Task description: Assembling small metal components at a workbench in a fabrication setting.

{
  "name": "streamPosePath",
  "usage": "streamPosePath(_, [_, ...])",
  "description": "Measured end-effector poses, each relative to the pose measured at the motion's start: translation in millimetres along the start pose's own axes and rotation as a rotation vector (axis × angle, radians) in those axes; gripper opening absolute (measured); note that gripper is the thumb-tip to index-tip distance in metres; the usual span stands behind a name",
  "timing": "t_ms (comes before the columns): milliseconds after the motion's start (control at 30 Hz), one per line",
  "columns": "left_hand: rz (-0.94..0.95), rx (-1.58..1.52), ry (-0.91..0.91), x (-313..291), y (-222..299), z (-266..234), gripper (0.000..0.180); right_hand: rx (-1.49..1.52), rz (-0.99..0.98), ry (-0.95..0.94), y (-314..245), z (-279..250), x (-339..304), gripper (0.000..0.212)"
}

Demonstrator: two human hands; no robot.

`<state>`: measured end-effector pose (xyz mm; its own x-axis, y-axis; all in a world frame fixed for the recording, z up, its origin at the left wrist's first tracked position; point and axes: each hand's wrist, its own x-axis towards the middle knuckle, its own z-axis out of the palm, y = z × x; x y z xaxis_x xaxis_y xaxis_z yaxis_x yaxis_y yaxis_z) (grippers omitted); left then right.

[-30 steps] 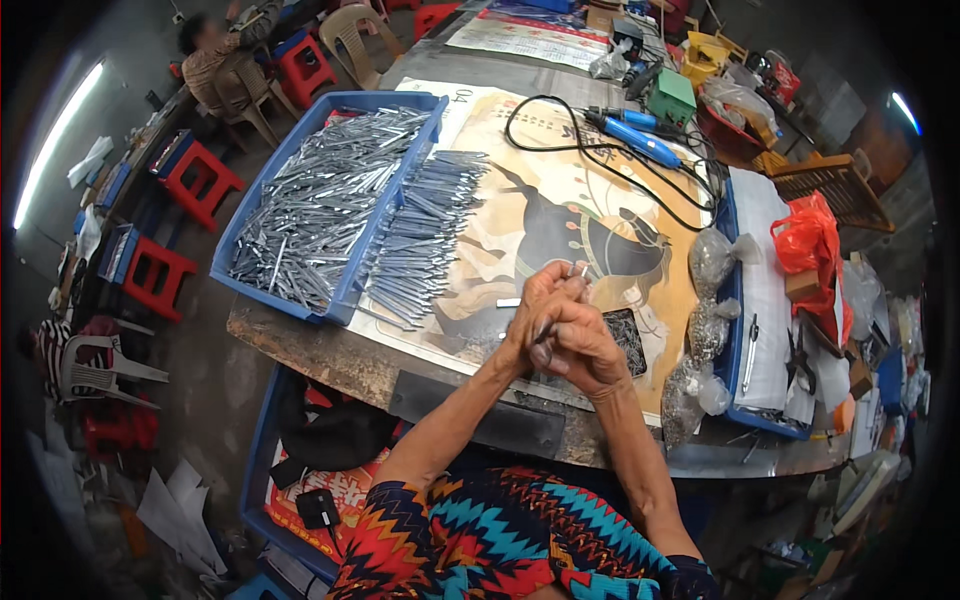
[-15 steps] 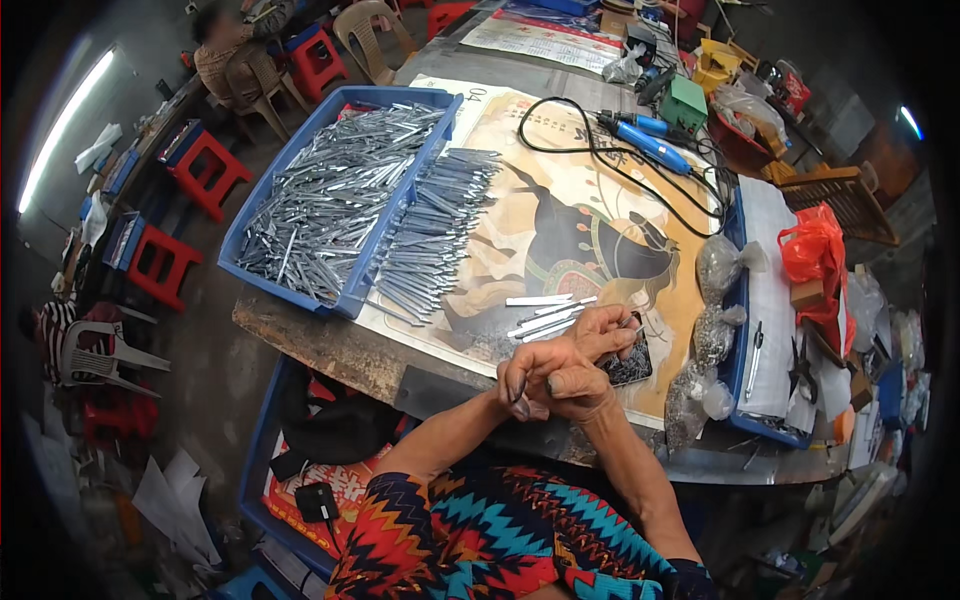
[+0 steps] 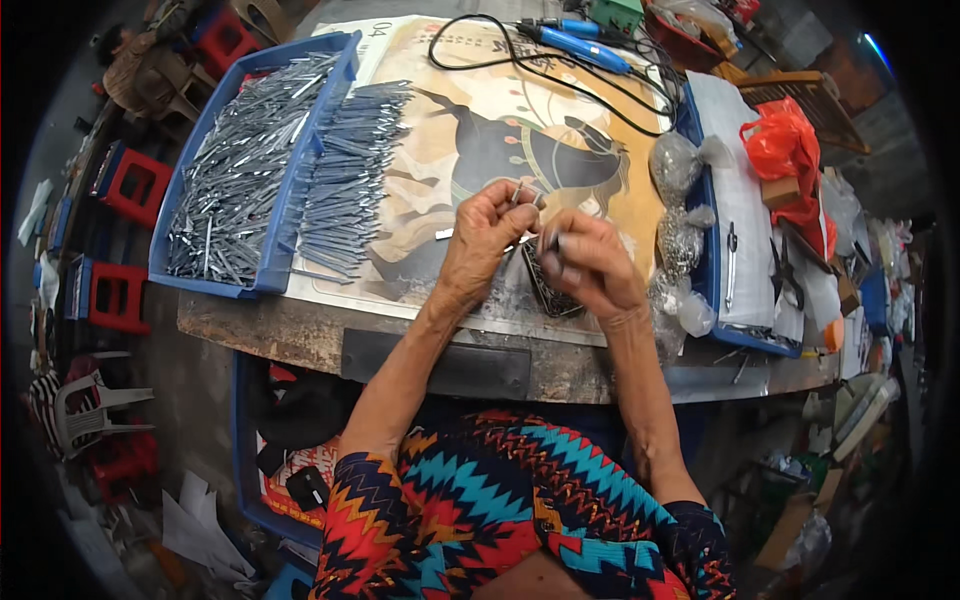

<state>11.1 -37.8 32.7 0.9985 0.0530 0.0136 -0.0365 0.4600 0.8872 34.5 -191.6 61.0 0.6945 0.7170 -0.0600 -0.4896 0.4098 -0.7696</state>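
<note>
Slim metal piece, mostly covered by the fingers, is up at the left fingertips, above the printed sheet and clear of the worktop. That worktop is the broadest thing within reach, its worn front edge running in front of the person. Over it lies the printed sheet, with a dark horse on a tan ground. Along the left side stands a blue plastic tray heaped with slim metal strips; just beside its right wall, more strips lie side by side in a dense row. Toward the right are knotted clear bags of small metal parts, and at the far side a blue corded hand tool.

Under the right hand sits a small dark box, partly hidden, holding fine metal bits. The left hand has a pinching grip on the piece; the right is curled close by, and I cannot tell whether its grip holds anything.

The step in hand looks like two-handed fingertip handling of one piece, probably fitting or adjusting it. The next move calls for a steady left pinch, with the right fingertips lined up precisely.
</note>
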Motion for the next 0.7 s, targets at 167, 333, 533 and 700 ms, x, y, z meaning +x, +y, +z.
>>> streamPosePath(167, [-0.057, 0.031, -0.021, -1.7, -0.6, 3.9, 0.013, -0.264, -0.072, 0.329, 0.8, -25.1, -4.6, 0.013])
streamPosePath(333, [-0.006, 0.142, -0.024, 2.6, -8.5, -2.1, 0.014, -0.885, -0.173, 0.51, -0.4, -34.7, -12.4, 0.013])
streamPosePath(533, [-0.032, 0.3, -0.026, 2.5, -5.3, -1.7, 0.013, -1.403, -0.224, 0.589, 6.7, -51.5, -21.5, 0.016])
streamPosePath(700, [-0.028, 0.338, -0.027, 2.4, -8.1, 0.0, 0.014, -1.432, -0.16, 0.502, 10.4, -50.0, -23.9, 0.019])
